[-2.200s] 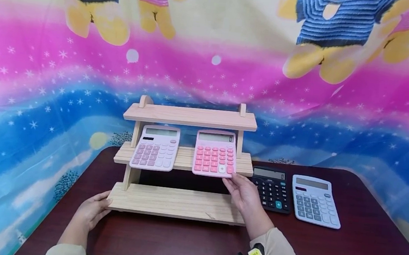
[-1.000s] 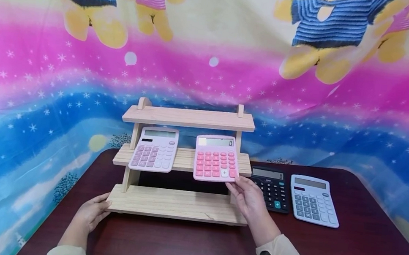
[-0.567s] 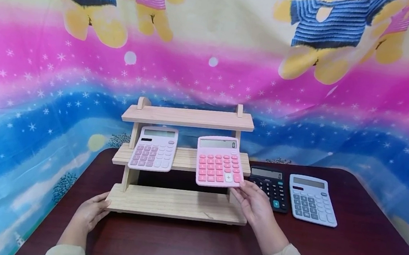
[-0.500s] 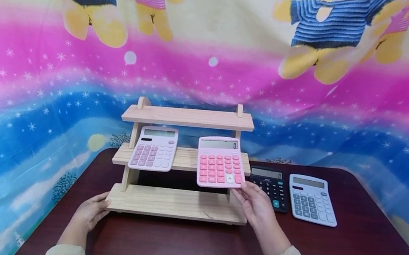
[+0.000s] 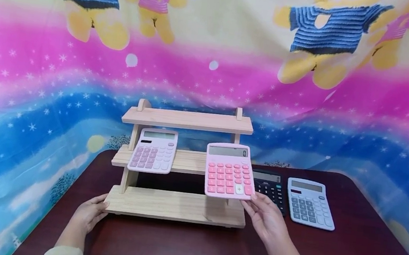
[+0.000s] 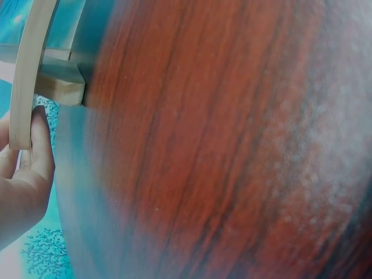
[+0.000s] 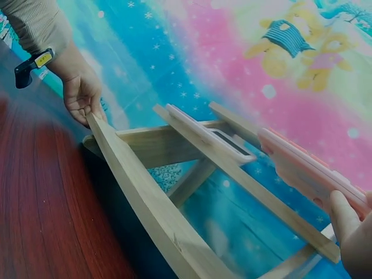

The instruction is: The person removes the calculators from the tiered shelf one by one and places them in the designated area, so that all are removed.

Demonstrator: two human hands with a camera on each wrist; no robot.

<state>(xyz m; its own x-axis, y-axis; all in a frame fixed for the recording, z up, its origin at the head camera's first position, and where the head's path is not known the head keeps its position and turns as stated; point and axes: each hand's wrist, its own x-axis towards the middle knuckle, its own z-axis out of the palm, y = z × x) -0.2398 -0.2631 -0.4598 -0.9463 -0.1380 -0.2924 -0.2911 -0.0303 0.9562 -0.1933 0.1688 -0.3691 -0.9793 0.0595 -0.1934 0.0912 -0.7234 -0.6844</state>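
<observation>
My right hand (image 5: 269, 220) pinches a pink calculator (image 5: 229, 159) by its lower right corner, thumb on the edge. In the right wrist view that calculator (image 7: 305, 165) is raised in front of the middle shelf, apart from it. My left hand (image 5: 87, 214) grips the left end of the bottom board of a three-tier wooden shelf (image 5: 175, 205). The left wrist view shows the board's end (image 6: 24, 87) between the thumb and fingers. A white calculator with mauve keys (image 5: 153, 150) leans, tilted back, on the left of the middle shelf.
Right of the shelf, a black calculator (image 5: 271, 191), partly covered by the pink one and my right hand, lies on the dark red table (image 5: 159, 249). Beside it is a pale blue-grey calculator (image 5: 311, 203). A printed bear cloth (image 5: 209, 85) hangs behind and at the sides.
The right hand has drawn the pink calculator off the middle shelf, toward me and to the right, so it now partly covers the black calculator. The left hand keeps its grip on the board.
</observation>
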